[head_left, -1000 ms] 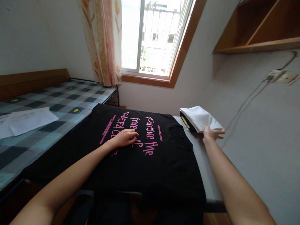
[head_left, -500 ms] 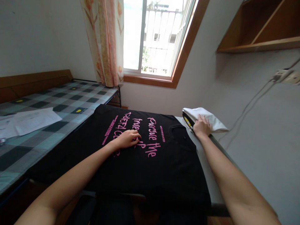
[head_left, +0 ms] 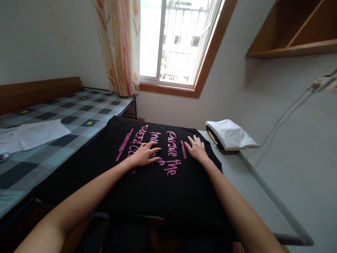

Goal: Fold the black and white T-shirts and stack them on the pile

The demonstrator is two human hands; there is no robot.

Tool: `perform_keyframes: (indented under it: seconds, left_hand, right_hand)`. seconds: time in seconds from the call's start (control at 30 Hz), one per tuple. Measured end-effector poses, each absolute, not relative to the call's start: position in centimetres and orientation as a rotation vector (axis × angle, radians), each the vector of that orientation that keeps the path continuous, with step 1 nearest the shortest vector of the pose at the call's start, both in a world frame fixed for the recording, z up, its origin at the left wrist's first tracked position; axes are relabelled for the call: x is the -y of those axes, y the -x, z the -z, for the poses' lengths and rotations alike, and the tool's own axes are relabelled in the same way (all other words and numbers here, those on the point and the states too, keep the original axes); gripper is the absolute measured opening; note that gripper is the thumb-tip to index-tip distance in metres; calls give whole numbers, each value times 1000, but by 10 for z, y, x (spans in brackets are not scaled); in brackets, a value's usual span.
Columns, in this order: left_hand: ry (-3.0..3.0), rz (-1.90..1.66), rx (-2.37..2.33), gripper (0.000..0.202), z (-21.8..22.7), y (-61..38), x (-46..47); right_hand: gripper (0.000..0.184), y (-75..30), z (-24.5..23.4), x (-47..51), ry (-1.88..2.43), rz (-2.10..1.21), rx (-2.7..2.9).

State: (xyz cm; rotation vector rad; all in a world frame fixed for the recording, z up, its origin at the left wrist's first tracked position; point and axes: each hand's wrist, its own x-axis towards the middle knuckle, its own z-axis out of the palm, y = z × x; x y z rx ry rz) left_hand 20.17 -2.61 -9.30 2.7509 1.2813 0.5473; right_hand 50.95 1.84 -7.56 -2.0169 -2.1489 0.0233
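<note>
A black T-shirt (head_left: 168,193) with pink lettering lies spread out over a table, its neckline toward the right. My left hand (head_left: 145,154) rests palm down on the printed middle of the shirt, fingers apart. Near the collar, my right hand (head_left: 197,148) lies flat on the cloth with its fingers spread. Neither hand grips anything. Just beyond my right hand, a folded white garment (head_left: 233,133) sits on top of dark folded cloth at the table's far right corner.
The grey tabletop (head_left: 259,193) shows at the right, against the wall. A bed with a checked cover (head_left: 79,109) stands at the left with paper sheets (head_left: 43,134) on it. A wooden shelf (head_left: 292,49) hangs at upper right; a curtain (head_left: 121,52) hangs beside the window.
My right hand has left the folded white garment and moved left onto the shirt near its collar. My left hand stays on the print, its fingers more spread.
</note>
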Motion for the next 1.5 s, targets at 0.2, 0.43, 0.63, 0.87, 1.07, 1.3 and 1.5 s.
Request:
perform_keyframes:
  seconds: [0.2, 0.43, 0.63, 0.87, 1.07, 1.3, 1.5]
  left_hand:
    - [-2426, -351, -1840, 75, 98, -201, 21]
    - [-2112, -206, -2178, 82, 89, -196, 16]
    - [-2191, -180, -2110, 81, 92, -176, 25]
    - [-2173, -73, -2163, 81, 92, -118, 71]
    - [-2153, -38, -2178, 80, 93, -108, 76]
    - [-2149, -33, -2180, 81, 93, -109, 57]
    - [-2157, -30, -2162, 82, 91, -110, 19]
  right_hand:
    - [67, -489, 93, -10, 2061, -140, 2307]
    - [67, -485, 89, 8, 2121, -77, 2250]
    - [71, -498, 94, 51, 2075, -14, 2322]
    - [75, -520, 101, 96, 2160, 36, 2228]
    - [76, -519, 98, 95, 2187, 10, 2223]
    - [75, -519, 96, 79, 2214, -55, 2200]
    - [74, -519, 93, 47, 2214, -98, 2180]
